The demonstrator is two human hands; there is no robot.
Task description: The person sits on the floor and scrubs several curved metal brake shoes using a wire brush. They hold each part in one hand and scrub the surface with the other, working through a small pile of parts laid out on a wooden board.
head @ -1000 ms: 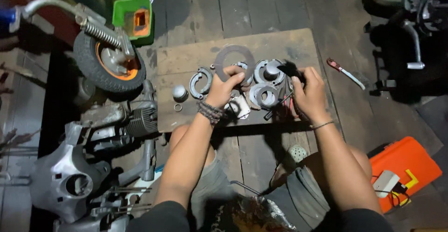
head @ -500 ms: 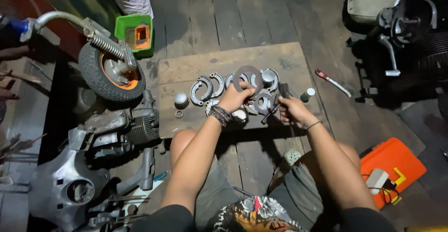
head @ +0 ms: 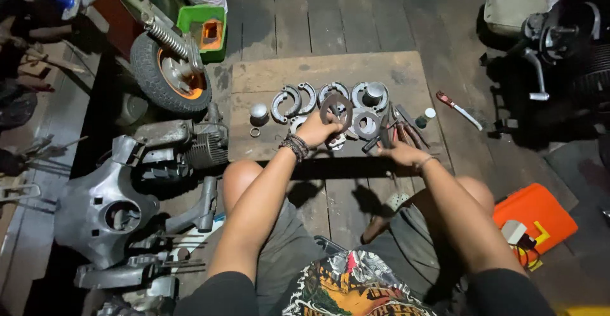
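Ring gasket [head: 336, 110], flat and dark grey, pinched upright at its lower rim by left hand [head: 316, 130], fingers closed on it, above middle of wooden board [head: 267, 74] on plank floor. Right hand [head: 400, 151] low at board's right edge, fingers closed around thin dark tools [head: 387, 132]; exact grip hard to make out. Judging by layout, well into stripping down: brake shoes [head: 293, 100], round hub parts [head: 370, 97] and small metal cap [head: 258, 112] already laid out in a row on board, engine block [head: 190, 147] and grey body shell [head: 105, 211] lying apart at left. Nothing visibly refitted yet. Green box [head: 206, 30] with orange inside beside wheel [head: 170, 78] at top left. Orange case [head: 537, 217] at lower right, small white device and yellow marking on lid. Small green bottle [head: 424, 118] with white cap just right of parts.
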